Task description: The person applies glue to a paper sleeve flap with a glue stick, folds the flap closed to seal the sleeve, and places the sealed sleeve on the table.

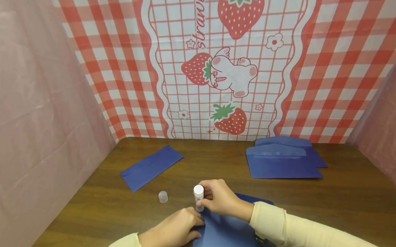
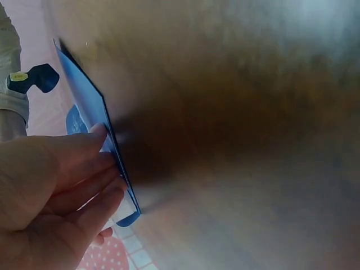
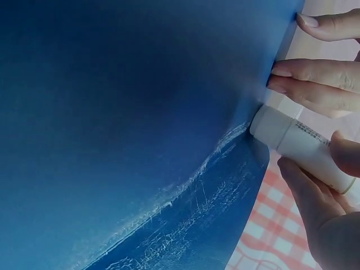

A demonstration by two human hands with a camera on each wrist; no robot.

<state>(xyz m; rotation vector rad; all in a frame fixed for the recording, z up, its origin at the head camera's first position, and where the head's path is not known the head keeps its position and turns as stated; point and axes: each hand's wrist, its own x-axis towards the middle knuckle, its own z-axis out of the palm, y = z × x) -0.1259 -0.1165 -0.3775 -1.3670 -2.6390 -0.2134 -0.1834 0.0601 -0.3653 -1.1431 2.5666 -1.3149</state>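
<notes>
A blue envelope (image 1: 221,233) lies on the table close to the person. My right hand (image 1: 221,198) grips a white glue stick (image 1: 198,197) upright, its lower end on the envelope's far left corner. In the right wrist view, whitish glue streaks (image 3: 180,230) run along the flap and its fold up to the glue stick (image 3: 306,151). With its fingertips, my left hand (image 1: 175,228) presses the envelope's left edge. The left wrist view shows thumb and fingers, fairly straight, resting on the envelope (image 2: 84,93). A translucent glue cap (image 1: 162,197) stands left of the glue stick.
One closed blue envelope (image 1: 152,167) lies at the back left of the brown wooden table (image 1: 99,199). At the back right, blue envelopes with raised flaps (image 1: 281,164) overlap. A strawberry-patterned cloth (image 1: 197,101) hangs behind the table, with pink cloth (image 1: 44,118) at the sides.
</notes>
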